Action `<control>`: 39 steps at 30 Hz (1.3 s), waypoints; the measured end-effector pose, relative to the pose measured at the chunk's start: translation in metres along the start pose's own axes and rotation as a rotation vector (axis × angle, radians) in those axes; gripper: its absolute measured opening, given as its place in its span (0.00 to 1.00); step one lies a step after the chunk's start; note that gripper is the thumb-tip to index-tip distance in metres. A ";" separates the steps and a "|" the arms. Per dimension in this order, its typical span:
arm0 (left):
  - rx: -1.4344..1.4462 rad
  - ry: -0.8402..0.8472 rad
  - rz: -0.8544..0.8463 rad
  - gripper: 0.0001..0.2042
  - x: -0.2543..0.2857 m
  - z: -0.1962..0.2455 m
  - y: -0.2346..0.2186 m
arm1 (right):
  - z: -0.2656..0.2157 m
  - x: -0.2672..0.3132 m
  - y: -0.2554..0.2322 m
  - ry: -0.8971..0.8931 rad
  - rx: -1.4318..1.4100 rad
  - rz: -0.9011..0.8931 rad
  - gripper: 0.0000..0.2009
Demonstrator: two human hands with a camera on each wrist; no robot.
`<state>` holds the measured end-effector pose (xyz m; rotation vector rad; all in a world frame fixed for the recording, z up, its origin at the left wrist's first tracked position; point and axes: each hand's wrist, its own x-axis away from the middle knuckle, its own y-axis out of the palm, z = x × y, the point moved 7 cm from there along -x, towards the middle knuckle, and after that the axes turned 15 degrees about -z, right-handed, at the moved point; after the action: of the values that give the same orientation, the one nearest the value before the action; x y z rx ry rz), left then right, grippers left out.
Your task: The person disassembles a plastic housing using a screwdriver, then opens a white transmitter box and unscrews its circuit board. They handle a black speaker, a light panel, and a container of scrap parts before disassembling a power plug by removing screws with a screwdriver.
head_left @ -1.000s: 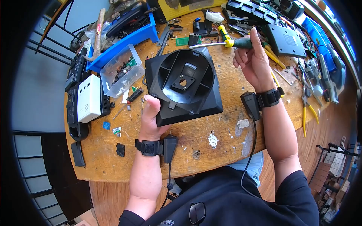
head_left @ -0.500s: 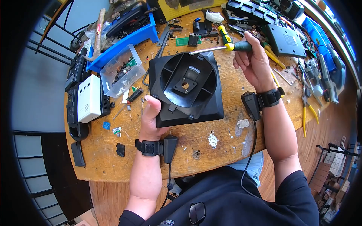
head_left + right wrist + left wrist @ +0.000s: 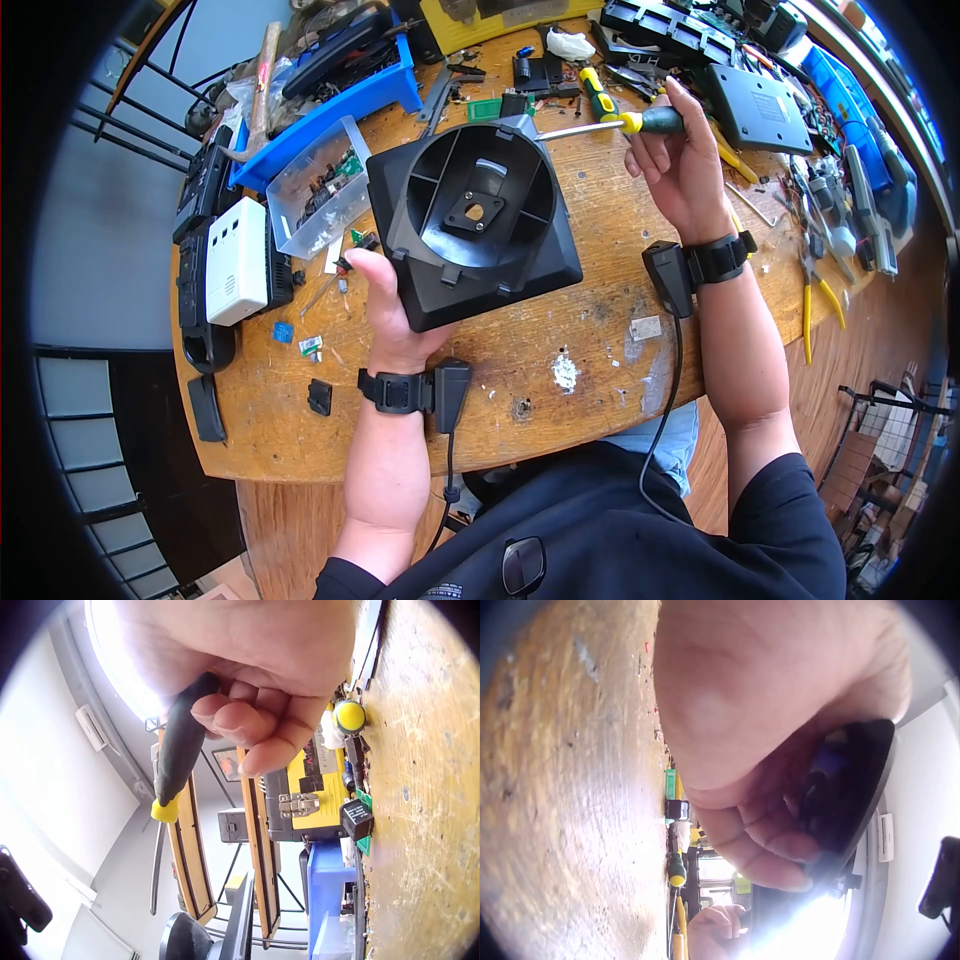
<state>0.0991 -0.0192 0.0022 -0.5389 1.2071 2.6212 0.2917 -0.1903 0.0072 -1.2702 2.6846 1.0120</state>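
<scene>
Housing [image 3: 480, 245] of black plastic, its round recess facing up, sits in the curled fingers of the left hand [image 3: 400, 322], above the desk [image 3: 510, 380] between near and far edges. The right hand [image 3: 690, 180] grasps a green-and-yellow screwdriver [image 3: 630, 123], tip by the housing's far right corner; whether they touch, I can't tell from here.

The housing [image 3: 482, 242] is glossy, probably plastic; the screwdriver shaft [image 3: 582, 130], smooth metal.
</scene>
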 end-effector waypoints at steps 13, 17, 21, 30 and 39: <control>-0.074 -0.022 0.159 0.33 0.006 0.001 -0.008 | -0.001 0.000 0.005 -0.005 -0.004 -0.025 0.17; -0.142 -0.080 0.185 0.34 0.008 0.000 -0.007 | 0.001 0.000 0.006 -0.001 0.001 -0.006 0.17; -0.150 -0.121 0.171 0.36 0.009 -0.002 -0.005 | 0.003 0.000 0.005 0.006 0.033 0.007 0.18; -0.216 -0.163 0.140 0.37 0.011 -0.004 -0.010 | 0.003 0.000 0.003 -0.001 -0.005 0.003 0.22; -0.269 -0.198 0.144 0.36 0.014 -0.005 -0.008 | 0.002 0.000 0.006 0.002 -0.008 -0.022 0.19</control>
<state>0.0905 -0.0172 -0.0122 -0.2334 0.8705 2.8978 0.2868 -0.1865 0.0087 -1.2998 2.6650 1.0212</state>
